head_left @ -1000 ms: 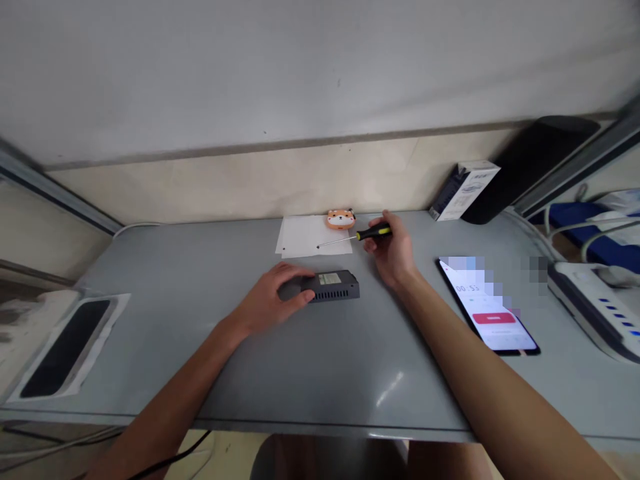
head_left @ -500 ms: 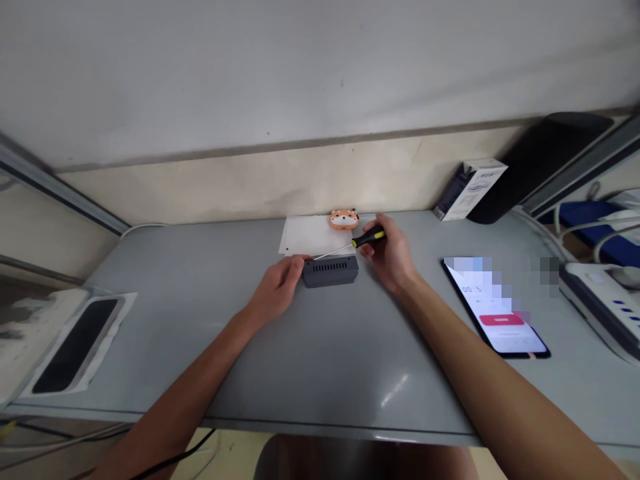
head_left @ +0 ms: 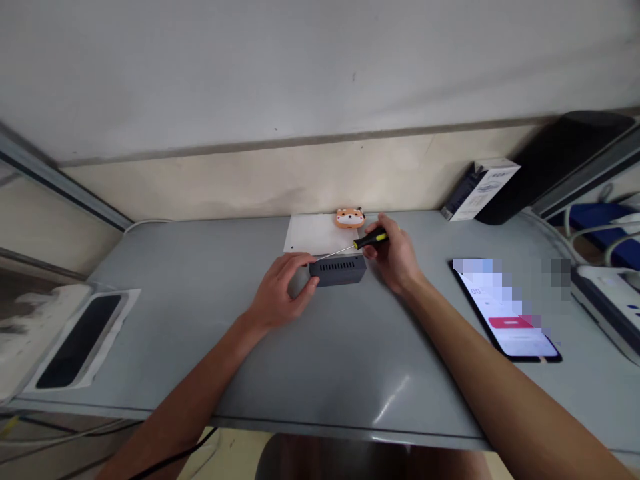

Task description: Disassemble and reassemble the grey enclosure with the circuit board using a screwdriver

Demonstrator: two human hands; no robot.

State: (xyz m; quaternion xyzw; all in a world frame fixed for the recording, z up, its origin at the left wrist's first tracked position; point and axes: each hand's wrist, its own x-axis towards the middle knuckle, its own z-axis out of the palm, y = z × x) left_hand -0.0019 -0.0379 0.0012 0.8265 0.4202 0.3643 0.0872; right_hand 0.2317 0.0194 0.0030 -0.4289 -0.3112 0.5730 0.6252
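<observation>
A small dark grey box (head_left: 339,270) with a row of vent slots stands on its edge in the middle of the grey table (head_left: 320,360). My left hand (head_left: 280,290) grips its left end. My right hand (head_left: 395,257) holds a screwdriver (head_left: 369,240) with a black and yellow handle. Its thin shaft points left and its tip sits at the top left corner of the box.
A white sheet of paper (head_left: 315,235) and a small orange animal-face figure (head_left: 350,217) lie behind the box. A lit phone (head_left: 510,313) lies at the right, a white carton (head_left: 483,188) at the back right, a dark phone on white foam (head_left: 80,340) at the left.
The box went from lying flat to standing on its edge with the vents facing me. The screwdriver tip came down from over the paper to the box's top left corner.
</observation>
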